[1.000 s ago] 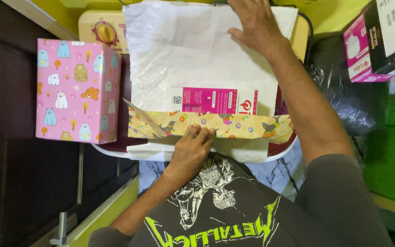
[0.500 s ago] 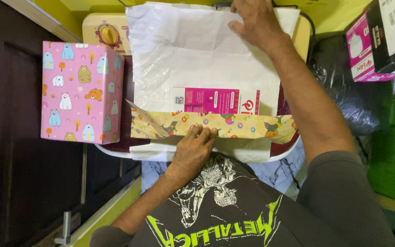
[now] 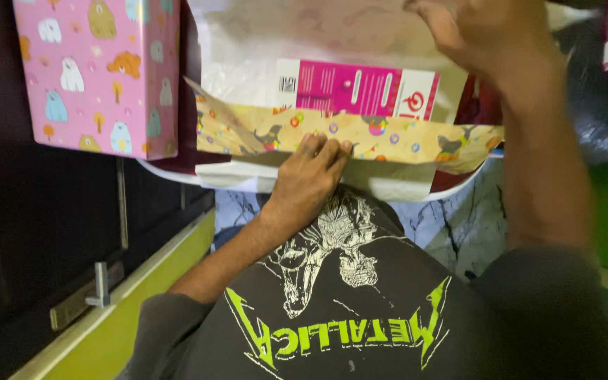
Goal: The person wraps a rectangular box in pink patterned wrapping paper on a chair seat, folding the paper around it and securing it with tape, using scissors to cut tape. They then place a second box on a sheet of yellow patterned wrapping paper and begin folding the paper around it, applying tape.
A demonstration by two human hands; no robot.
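Head view: the left hand [image 3: 311,172] lies flat, fingers together, pressing the folded yellow patterned wrapping paper [image 3: 388,141] against the near side of a pink-and-white box [image 3: 357,88] — pressing rather than gripping. The box sits on the white underside of the paper sheet [image 3: 248,49], which is spread over a white table [image 3: 452,191] directly before the person. The right hand [image 3: 490,39], blurred, rests on the raised paper at the far side; whether its fingers pinch the sheet cannot be told. A pink gift-wrapped box [image 3: 96,70] with animal prints stands just beside the sheet, at image left.
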